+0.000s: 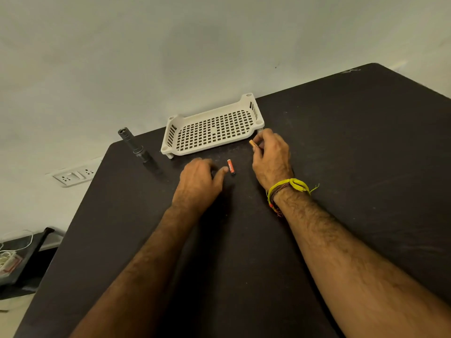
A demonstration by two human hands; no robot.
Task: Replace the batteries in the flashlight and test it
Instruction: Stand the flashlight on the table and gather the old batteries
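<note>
A dark grey flashlight (139,151) stands upright near the table's far left corner. A small red battery (231,166) lies flat on the dark table, just right of my left hand (200,181); the thumb tip nearly touches it. That hand rests knuckles up with fingers curled, holding nothing that I can see. My right hand (271,159) is pinched on a second, yellowish battery (252,143) close to the near right corner of the white tray. Yellow and red threads circle the right wrist.
An empty white perforated tray (170,147) sits at the table's far edge against the pale wall. The dark table (341,167) stretches right and toward me. A wall socket plate (73,176) and a low shelf with cables (14,259) lie off the left edge.
</note>
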